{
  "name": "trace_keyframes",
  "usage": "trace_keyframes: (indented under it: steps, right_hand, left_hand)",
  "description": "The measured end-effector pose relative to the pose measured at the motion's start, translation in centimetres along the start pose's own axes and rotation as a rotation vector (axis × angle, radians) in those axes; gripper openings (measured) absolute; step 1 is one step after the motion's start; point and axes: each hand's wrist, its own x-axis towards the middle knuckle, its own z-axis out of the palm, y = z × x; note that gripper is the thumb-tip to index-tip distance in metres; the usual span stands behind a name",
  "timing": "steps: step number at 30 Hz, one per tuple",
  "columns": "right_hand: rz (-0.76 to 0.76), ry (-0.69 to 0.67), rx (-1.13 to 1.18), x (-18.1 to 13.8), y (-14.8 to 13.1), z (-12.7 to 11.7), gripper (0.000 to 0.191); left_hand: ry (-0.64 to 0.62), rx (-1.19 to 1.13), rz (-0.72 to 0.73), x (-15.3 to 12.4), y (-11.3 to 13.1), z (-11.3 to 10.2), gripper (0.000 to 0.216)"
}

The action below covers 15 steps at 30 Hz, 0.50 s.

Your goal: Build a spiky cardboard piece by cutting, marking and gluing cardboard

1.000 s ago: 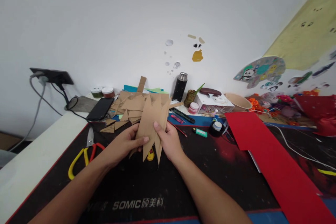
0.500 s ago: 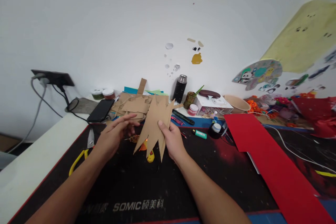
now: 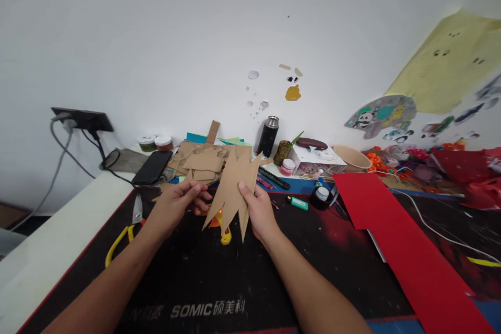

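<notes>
Clock centred on the cardboard piece (image 3: 230, 188), which is in front of the wearer, apparently raised off the black mat (image 3: 313, 261), w/ jagged points top & bottom. R hand (image 3: 260, 211), at 4 o'clock, has it pinched by the near edge: thumb flat on the front, other fingers behind & out of sight. L hand (image 3: 173, 207), at 9, is just beside the opposite edge, fingers half curled, thumb close to forefinger, nothing visible in it. Main risk, I'd say: one-sided support. W/ only the R edge held, the piece could pivot or sag if that thumb eases, & the narrow lower points could crease if they catch on sth. Likeliest snag is the yellow-and-orange tool (image 3: 226, 236) at 6–7, directly behind those points, its small light on. Mostly hidden, so can't be sure, but poss. a glue gun; if so & hot, L fingertips reaching in at 8 could get burnt, b/c the card blocks the view of its tip. The R edge seems to show a 2nd layer, so uneven thumb pressure might shift or split the layers. Scissors (image 3: 138, 210) at 8–9 lie v. near the L forearm, easily knocked. Scrap pile (image 3: 201, 162) at 10–11 might snag the upper points.
</notes>
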Motion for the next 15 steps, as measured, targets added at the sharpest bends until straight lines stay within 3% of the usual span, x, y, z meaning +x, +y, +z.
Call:
trace_keyframes:
  steps: [10,15]
  right_hand:
    - [-0.001,0.006,0.002,0.05,0.03,0.00,0.058]
    - [-0.003,-0.001,0.008,0.06,0.07,-0.02,0.058]
  left_hand:
    - [0.028,0.084,0.007,0.16,-0.25,-0.18,0.051]
    - [0.082,0.163,0.080,0.13,-0.40,-0.41,0.045]
